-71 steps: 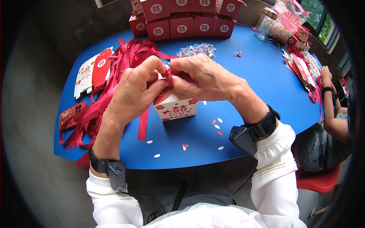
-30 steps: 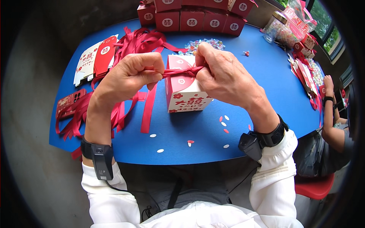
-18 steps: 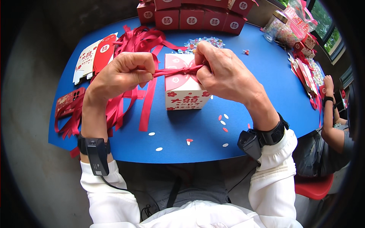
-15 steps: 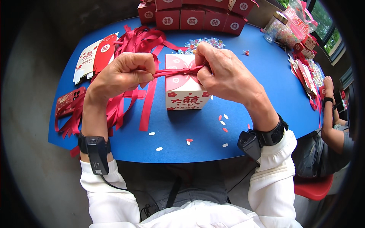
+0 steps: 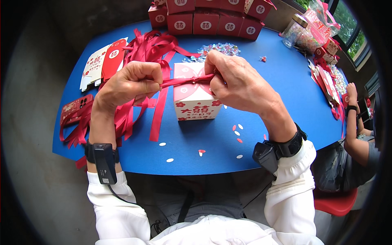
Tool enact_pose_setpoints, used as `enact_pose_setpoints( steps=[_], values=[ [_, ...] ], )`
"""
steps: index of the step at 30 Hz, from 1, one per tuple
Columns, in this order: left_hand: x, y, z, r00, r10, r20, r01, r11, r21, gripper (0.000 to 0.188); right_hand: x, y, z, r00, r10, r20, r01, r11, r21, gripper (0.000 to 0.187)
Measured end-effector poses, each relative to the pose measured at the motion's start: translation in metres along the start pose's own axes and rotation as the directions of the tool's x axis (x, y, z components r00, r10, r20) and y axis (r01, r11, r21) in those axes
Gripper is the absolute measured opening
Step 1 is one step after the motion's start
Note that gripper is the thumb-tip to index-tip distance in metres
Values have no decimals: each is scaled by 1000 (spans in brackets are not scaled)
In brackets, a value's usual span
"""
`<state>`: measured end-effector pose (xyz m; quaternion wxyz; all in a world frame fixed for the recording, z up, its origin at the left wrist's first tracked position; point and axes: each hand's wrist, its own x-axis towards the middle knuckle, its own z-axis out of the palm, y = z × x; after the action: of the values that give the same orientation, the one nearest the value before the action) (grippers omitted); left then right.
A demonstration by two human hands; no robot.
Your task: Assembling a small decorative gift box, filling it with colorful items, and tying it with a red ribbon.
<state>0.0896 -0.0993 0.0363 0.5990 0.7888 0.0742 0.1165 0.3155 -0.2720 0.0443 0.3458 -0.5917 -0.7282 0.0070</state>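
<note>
A red-and-white gift box (image 5: 195,107) stands upright on the blue table, printed with red flowers and characters. A dark red ribbon (image 5: 185,81) stretches across its top, gathered in a knot near the middle. My left hand (image 5: 132,81) is closed in a pinch on the ribbon's left side, just off the box. At the other side my right hand (image 5: 239,81) is closed on the ribbon's right part, knuckles over the box's right top edge. The fingertips of the right hand are partly hidden.
Loose red ribbons (image 5: 149,45) pile at the left, beside flat unfolded boxes (image 5: 96,65) and a red phone (image 5: 76,107). Wrapped candies (image 5: 220,50) lie behind the box. Finished red boxes (image 5: 206,23) are stacked at the back. Paper petals (image 5: 169,160) dot the front. A co-worker's arm (image 5: 352,122) shows at right.
Both hands still grip the ribbon. The box and its knot have shifted slightly left and toward me, and the left hand has dropped a little.
</note>
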Motion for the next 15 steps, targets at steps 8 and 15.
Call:
enact_pose_setpoints(
  steps=[8, 15],
  values=[
    [-6, 4, -2, 1000, -27, 0, 27, 1000, 16, 11, 3, -4, -1, 1000, -20, 22, 19, 999, 32, 13],
    [-11, 3, -6, 997, -23, -68, 18, 997, -73, 14, 9, -11, -12, 978, 139, 155, -161, 977, 143, 19]
  ],
)
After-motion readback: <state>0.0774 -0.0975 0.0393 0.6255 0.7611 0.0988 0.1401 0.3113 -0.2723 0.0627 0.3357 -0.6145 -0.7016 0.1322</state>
